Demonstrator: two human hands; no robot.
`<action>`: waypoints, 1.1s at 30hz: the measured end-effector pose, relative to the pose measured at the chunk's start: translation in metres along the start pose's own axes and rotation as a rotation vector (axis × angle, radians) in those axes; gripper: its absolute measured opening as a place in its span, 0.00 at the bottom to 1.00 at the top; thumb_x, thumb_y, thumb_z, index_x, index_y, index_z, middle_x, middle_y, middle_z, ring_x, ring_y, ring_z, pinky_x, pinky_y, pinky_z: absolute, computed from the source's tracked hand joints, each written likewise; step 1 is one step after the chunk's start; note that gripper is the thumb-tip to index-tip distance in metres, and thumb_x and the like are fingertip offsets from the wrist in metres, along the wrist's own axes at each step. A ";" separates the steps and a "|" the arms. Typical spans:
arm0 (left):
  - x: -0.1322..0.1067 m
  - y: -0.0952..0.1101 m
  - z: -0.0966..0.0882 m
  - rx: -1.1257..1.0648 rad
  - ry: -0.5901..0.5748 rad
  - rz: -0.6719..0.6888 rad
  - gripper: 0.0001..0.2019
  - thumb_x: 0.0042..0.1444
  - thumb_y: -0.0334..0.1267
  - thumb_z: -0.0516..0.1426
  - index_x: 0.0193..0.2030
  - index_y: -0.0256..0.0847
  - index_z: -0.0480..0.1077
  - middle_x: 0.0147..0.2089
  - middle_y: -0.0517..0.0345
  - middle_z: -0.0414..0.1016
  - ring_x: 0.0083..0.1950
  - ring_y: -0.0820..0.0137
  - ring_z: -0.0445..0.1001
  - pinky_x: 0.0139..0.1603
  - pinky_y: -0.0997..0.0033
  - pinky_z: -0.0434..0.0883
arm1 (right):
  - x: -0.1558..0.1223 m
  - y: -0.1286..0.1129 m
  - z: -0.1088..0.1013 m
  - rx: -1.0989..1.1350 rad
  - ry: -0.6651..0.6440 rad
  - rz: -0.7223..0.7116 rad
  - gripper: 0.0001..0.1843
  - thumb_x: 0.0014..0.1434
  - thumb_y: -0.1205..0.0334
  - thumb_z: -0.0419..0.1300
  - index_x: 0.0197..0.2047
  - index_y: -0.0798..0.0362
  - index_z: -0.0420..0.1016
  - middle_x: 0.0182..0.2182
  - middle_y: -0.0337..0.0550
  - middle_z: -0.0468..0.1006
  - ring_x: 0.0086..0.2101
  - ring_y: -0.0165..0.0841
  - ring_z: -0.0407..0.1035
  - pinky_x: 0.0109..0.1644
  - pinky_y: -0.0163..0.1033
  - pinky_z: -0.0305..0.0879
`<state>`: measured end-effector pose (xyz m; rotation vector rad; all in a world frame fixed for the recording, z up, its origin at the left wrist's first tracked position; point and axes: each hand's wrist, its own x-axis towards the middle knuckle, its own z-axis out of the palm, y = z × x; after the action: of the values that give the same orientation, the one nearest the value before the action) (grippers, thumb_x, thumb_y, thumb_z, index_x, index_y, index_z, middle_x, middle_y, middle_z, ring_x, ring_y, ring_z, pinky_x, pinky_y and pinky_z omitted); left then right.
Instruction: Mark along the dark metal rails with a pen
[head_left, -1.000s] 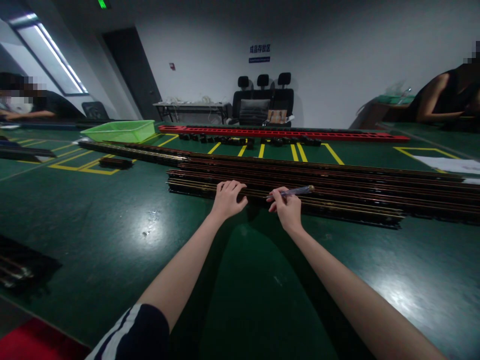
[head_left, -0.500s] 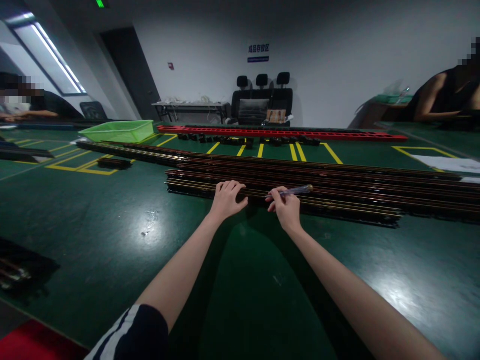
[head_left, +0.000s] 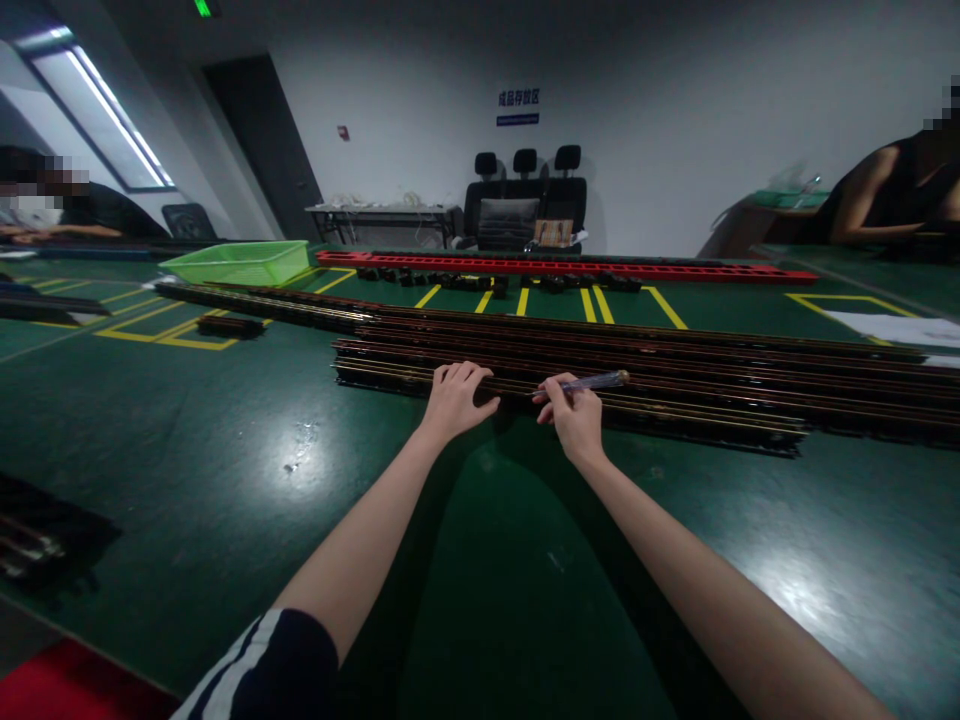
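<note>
Pen-like tool [head_left: 598, 382] at the near row; work looks under way

The right hand [head_left: 576, 415] grasps the slim, clear-barrelled tool between its fingers, its tip pointing toward 9 o'clock at the near edge of the long dark rails [head_left: 675, 375]. The left hand [head_left: 452, 402], just toward 9 o'clock of it, rests its fingers on the same near row, loosely spread, thumb apart, with nothing visibly clenched.

Those rails lie side by side at 12 o'clock from the person, running across the green counter [head_left: 225, 400]. With the tool set to the near row, work on it seems in progress, not complete. No mark or change at the tip can be made out, so how many rails are done or left cannot be told.

Farther out, a short dark bundle [head_left: 229, 327] lies toward 10 o'clock and another dark bundle [head_left: 45, 530] toward 8 o'clock. The light-green basket [head_left: 247, 265] sits near 11 o'clock. Beyond the rails, at 12 o'clock, are small dark parts [head_left: 394, 275] and a long red slotted rail [head_left: 562, 264]; whether these are finished pieces is unclear. White sheets [head_left: 892, 328] lie toward 2 o'clock.
</note>
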<state>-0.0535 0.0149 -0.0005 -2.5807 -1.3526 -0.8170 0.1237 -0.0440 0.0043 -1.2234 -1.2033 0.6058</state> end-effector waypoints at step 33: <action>0.000 0.003 0.004 0.070 0.030 -0.034 0.13 0.57 0.41 0.53 0.46 0.40 0.68 0.48 0.50 0.73 0.51 0.58 0.68 0.55 0.55 0.58 | 0.000 0.000 0.000 -0.004 -0.035 -0.019 0.22 0.57 0.43 0.54 0.31 0.56 0.69 0.26 0.46 0.78 0.17 0.28 0.67 0.21 0.33 0.63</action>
<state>-0.0498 0.0145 -0.0031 -2.4891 -1.3947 -0.7955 0.1234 -0.0440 0.0039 -1.2079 -1.2449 0.6130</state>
